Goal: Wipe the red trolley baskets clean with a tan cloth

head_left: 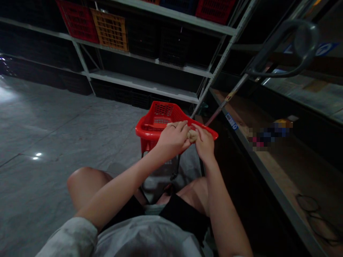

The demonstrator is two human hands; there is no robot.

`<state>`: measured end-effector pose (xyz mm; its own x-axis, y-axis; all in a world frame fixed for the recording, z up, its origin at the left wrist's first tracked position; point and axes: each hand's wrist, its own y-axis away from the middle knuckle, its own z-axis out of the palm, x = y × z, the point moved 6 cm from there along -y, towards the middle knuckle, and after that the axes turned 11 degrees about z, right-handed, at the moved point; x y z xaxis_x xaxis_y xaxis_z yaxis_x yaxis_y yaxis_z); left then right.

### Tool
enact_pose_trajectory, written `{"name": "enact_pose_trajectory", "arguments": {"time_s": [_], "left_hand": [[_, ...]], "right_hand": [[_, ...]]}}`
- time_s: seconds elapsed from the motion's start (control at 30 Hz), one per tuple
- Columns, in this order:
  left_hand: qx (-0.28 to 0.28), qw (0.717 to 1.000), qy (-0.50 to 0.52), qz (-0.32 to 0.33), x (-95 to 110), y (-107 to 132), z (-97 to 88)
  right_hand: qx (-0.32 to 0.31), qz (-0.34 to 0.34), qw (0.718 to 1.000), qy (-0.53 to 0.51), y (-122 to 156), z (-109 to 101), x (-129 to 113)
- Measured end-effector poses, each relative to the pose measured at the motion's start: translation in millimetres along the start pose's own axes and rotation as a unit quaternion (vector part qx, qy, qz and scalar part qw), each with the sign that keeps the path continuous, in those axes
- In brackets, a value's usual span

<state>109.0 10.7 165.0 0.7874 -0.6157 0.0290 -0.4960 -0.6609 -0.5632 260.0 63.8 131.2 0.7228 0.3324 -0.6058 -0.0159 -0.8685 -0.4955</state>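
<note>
A red plastic shopping cart (pixel 150 132) stands in front of my knees, its basket rim at hand height. A crumpled beige cloth (pixel 192 136) shows between my hands at the near right part of the rim. My left hand (pixel 174 137) is closed over the cloth, and a bit of it pokes out past the fingers. Curled at the right end of the cloth, my right hand (pixel 205 143) has its fingers on it and close to the rim. The undersides of both hands are hidden.
Metal shelving (pixel 144 85) stands behind the cart, with a red crate (pixel 77 21), a yellow crate (pixel 111 30) and dark crates. To the right runs a low wooden ledge (pixel 278 164) with a black cable (pixel 308 205). A metal pole with a dark loop (pixel 285 73) leans above it.
</note>
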Motion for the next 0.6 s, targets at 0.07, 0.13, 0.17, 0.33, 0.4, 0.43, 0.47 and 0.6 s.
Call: {"name": "enact_pose_trajectory", "arguments": {"time_s": [0.07, 0.13, 0.17, 0.33, 0.4, 0.43, 0.47, 0.6], "left_hand": [[0.019, 0.999, -0.022, 0.023, 14, -5, 5.8], [0.023, 0.998, -0.041, 0.028, 18, -4, 9.4], [0.025, 0.998, -0.050, 0.029, 16, 1, 8.9], [0.047, 0.996, -0.071, 0.015, -25, 67, -18.3], [0.052, 0.995, -0.086, -0.005, -45, 93, -32.8], [0.056, 0.994, -0.093, -0.016, -52, 101, -37.9], [0.061, 0.993, -0.099, -0.027, -56, 104, -40.8], [0.073, 0.986, -0.134, -0.063, -34, 75, -23.9]], "right_hand": [[0.012, -0.003, 0.999, 0.033, 1, 1, 3], [0.037, -0.013, 0.998, 0.049, 1, 0, 4], [0.045, -0.022, 0.997, 0.056, 1, -1, 5], [0.043, -0.049, 0.996, 0.069, -6, -4, 11], [0.036, -0.046, 0.996, 0.063, -12, -4, 15], [0.032, -0.043, 0.997, 0.059, -15, -3, 16], [0.026, -0.038, 0.997, 0.055, -18, -2, 18], [-0.009, -0.017, 0.999, 0.037, -31, 11, 19]]}}
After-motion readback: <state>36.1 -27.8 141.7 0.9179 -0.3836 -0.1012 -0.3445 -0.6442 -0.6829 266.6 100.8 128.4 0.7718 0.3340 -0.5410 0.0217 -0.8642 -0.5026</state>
